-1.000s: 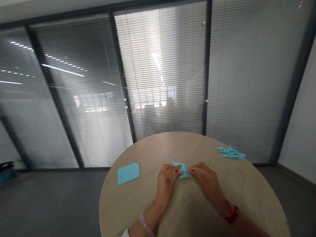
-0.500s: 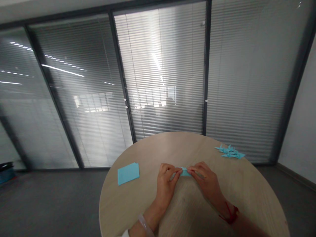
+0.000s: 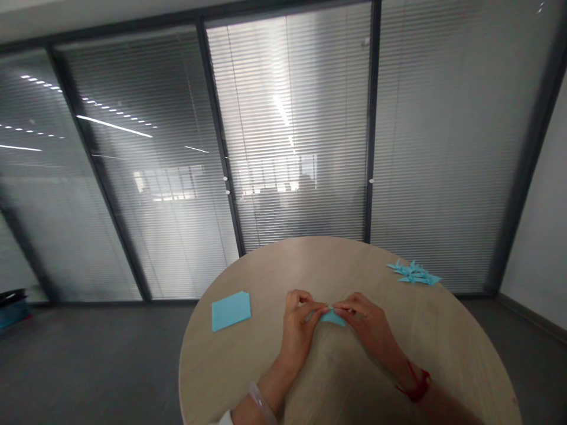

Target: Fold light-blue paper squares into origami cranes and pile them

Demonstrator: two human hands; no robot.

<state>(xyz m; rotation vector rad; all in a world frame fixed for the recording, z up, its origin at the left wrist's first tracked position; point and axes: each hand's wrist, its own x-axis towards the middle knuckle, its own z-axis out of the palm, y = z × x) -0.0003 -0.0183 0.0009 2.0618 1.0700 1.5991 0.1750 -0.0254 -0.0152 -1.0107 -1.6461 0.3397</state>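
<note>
A small folded piece of light-blue paper sits between my two hands, just above or on the round table. My left hand pinches its upper left edge between thumb and forefinger. From the other side, my right hand pinches the same paper, its fingertips almost touching those of the left. Fingers cover the paper's upper edge, so only its lower part shows. To the left lies a stack of light-blue paper sheets. Several folded light-blue paper cranes are heaped at the right, near the table's far edge.
The round wooden table has a curved edge on all visible sides. Behind it stands a glass partition with blinds in dark frames. A dark bin-like object is on the floor at far left.
My hands have drawn closer together, fingertips now nearly meeting. The paper between them has turned slightly, and its lower edge now slants down to the right.
</note>
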